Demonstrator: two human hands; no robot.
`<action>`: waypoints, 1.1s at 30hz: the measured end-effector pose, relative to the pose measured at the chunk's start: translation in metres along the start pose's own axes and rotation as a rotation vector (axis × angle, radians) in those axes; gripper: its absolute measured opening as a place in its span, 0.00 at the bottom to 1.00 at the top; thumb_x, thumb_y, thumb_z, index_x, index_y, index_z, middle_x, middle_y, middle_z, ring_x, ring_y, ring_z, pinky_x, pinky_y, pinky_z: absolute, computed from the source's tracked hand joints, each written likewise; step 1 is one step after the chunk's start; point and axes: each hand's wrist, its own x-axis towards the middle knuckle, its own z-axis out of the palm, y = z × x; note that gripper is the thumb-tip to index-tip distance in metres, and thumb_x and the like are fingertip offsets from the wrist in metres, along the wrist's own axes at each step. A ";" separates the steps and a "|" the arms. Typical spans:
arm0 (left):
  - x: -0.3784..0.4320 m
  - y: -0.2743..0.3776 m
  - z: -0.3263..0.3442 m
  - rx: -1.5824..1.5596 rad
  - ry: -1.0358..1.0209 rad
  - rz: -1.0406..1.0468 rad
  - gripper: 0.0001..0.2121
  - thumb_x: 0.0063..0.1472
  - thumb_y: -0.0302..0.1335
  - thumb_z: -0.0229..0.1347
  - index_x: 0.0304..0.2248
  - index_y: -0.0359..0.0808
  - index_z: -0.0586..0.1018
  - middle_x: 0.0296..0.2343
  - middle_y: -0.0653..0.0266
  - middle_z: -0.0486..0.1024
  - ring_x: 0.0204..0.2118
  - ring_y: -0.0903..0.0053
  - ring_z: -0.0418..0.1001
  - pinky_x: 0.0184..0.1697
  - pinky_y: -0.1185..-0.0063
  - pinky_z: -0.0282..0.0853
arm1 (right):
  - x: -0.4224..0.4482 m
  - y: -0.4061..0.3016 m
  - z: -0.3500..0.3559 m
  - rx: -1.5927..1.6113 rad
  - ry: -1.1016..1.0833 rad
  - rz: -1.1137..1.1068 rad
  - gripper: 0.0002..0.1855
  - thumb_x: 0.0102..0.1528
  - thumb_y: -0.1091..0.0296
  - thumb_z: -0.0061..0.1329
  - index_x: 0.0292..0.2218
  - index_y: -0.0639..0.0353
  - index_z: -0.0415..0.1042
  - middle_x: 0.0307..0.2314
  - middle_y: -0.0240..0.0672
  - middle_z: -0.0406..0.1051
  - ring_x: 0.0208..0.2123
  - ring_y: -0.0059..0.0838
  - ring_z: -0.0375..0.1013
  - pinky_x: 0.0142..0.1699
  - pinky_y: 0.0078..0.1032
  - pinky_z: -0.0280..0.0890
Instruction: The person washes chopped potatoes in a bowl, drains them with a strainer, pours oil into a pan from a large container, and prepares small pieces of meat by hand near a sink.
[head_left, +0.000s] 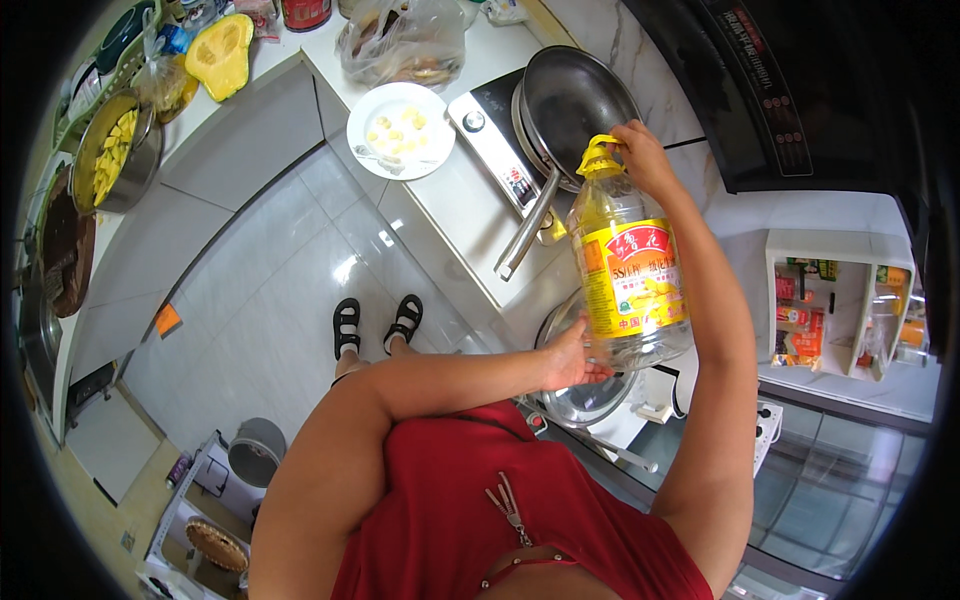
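Note:
A large clear plastic cooking-oil bottle (637, 277) with a yellow and red label is held up in front of me, its neck towards the wok. My right hand (643, 154) grips the yellow handle at its neck. Against the lower side, near the base, my left hand (574, 360) supports it with spread fingers. Just beyond the neck, a dark wok (574, 90) with a steel handle sits on a silver and black cooktop (487, 139). The cooking surface that shows in the wok has no food on it. Beside the cooktop lies a white plate (360, 154) with pale yellow slices.
Under the bottle is a glass-lidded pan (577, 409). A steel pot (139, 180) holds cut yellow chunks, near a piece of squash (220, 56). A plastic bag (405, 45) stands behind the plate. On the right are a shelf of packets (776, 300) and a black range hood (750, 90).

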 end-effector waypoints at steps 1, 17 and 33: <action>0.000 -0.001 0.000 -0.003 -0.001 -0.001 0.33 0.56 0.60 0.30 0.47 0.41 0.63 0.37 0.59 0.71 0.32 0.71 0.70 0.36 0.75 0.67 | 0.001 0.000 0.001 -0.009 -0.016 -0.007 0.06 0.50 0.76 0.41 0.30 0.60 0.70 0.30 0.42 0.65 0.36 0.44 0.66 0.41 0.33 0.61; 0.004 -0.002 0.003 0.008 -0.048 -0.003 0.33 0.56 0.61 0.30 0.46 0.40 0.63 0.36 0.61 0.71 0.30 0.70 0.70 0.37 0.75 0.66 | 0.014 -0.007 0.002 -0.058 -0.099 -0.053 0.06 0.48 0.78 0.43 0.30 0.60 0.70 0.30 0.43 0.65 0.36 0.45 0.67 0.41 0.33 0.62; 0.006 0.002 0.010 0.057 -0.045 -0.008 0.34 0.56 0.62 0.26 0.46 0.42 0.63 0.36 0.63 0.70 0.31 0.69 0.70 0.37 0.75 0.66 | 0.017 -0.012 -0.007 -0.133 -0.082 -0.061 0.06 0.48 0.77 0.44 0.30 0.61 0.71 0.30 0.44 0.66 0.36 0.46 0.67 0.41 0.33 0.62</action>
